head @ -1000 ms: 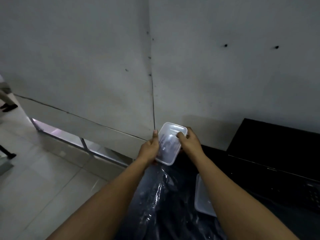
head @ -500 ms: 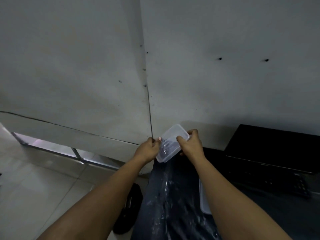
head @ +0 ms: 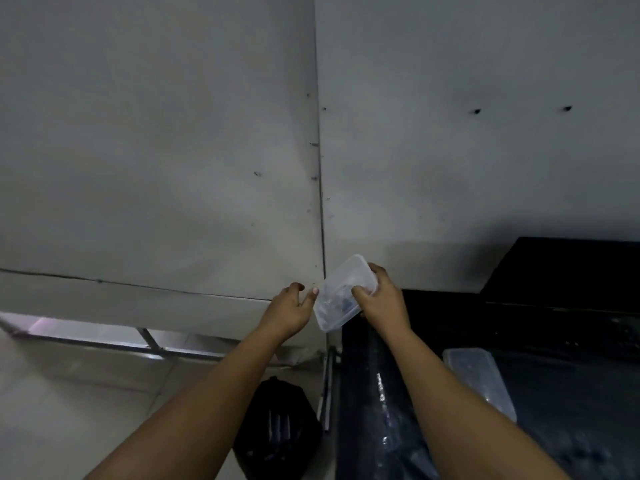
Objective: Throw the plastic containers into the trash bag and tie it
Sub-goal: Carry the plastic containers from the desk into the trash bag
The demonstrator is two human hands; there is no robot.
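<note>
Trash bag (head: 277, 431) left of table (head: 571, 427)

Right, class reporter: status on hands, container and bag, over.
Right hand grips clear container. Left hand open beside it. Black trash bag on floor below. Nothing between.

Second container (head: 479, 382): near edge hidden behind right forearm. Black bag (head: 277, 431) on floor: left side hidden by left forearm. Table (head: 571, 427): cut off right and below.
</note>
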